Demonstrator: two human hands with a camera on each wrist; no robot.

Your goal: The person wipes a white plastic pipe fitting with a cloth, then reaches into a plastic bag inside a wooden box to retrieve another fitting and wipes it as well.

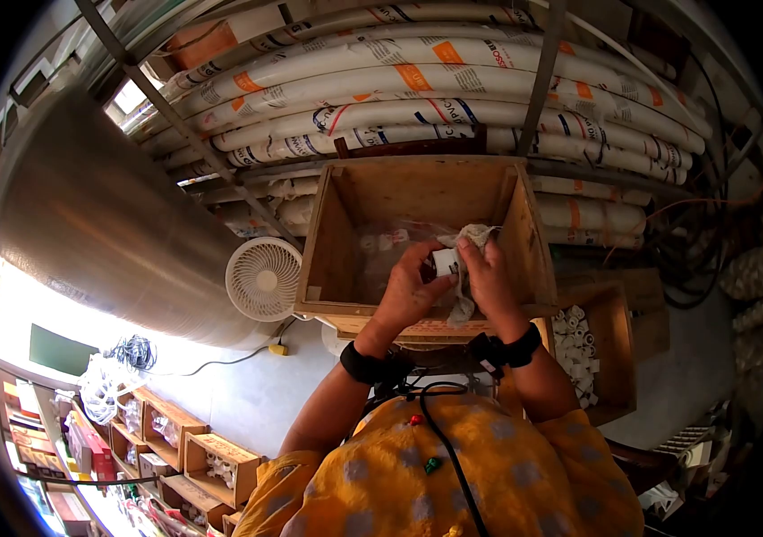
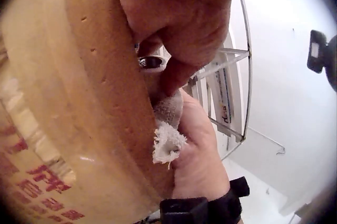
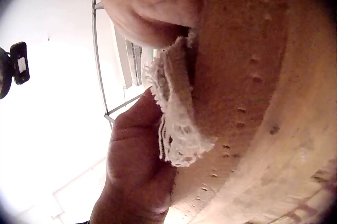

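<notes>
Over the front of a wooden box (image 1: 435,170), my left hand (image 1: 406,294) grips a small white pipe fitting (image 1: 446,261) between thumb and fingers. A dark threaded opening (image 2: 151,62) shows at the fitting's end in the left wrist view. My right hand (image 1: 489,282) holds a crumpled whitish rag (image 1: 476,234) right against the fitting. One tail of the cloth, frayed at its edge (image 3: 181,150), hangs down between the hands beside the box's front wall. In the right wrist view my fingers hide the fitting. Clear plastic with white pieces (image 1: 383,242) lies inside the box.
A second wooden box (image 1: 616,349) with many white fittings (image 1: 575,353) stands at the right. Left of the work box is a round white fan (image 1: 265,279). Racked white pipes (image 1: 453,80) run behind. Smaller wooden boxes (image 1: 220,465) line the lower left.
</notes>
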